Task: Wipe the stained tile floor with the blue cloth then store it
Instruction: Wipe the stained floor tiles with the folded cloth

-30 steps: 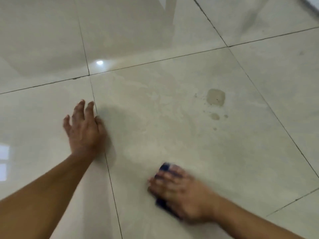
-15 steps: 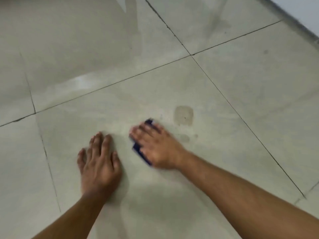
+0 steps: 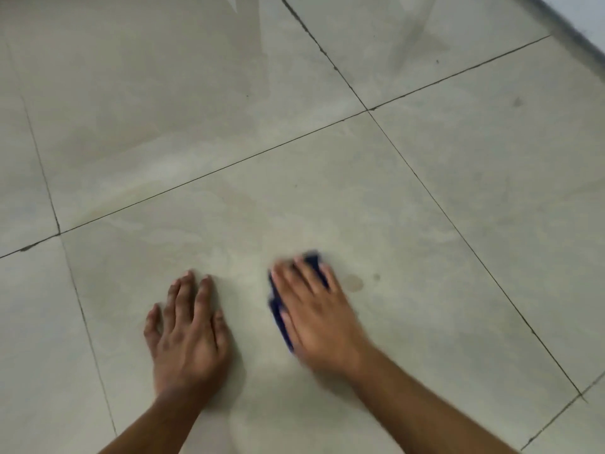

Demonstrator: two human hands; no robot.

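Observation:
My right hand (image 3: 316,314) presses flat on the dark blue cloth (image 3: 278,311), which shows only along the hand's left edge and at the fingertips. The hand is blurred with motion. A faint brownish stain (image 3: 355,283) and a small dark spot (image 3: 376,277) lie on the pale tile floor (image 3: 327,204) just right of the fingers. My left hand (image 3: 186,332) rests palm down on the same tile, fingers spread, holding nothing, about a hand's width left of the cloth.
Large glossy beige tiles with dark grout lines (image 3: 209,173) fill the view. A wall base (image 3: 569,24) runs across the top right corner. A small dark mark (image 3: 517,102) sits on the far right tile.
My right hand has slid the cloth to the right over the large square stain, which no longer shows. The view has shifted, and my left hand stays planted on the tile.

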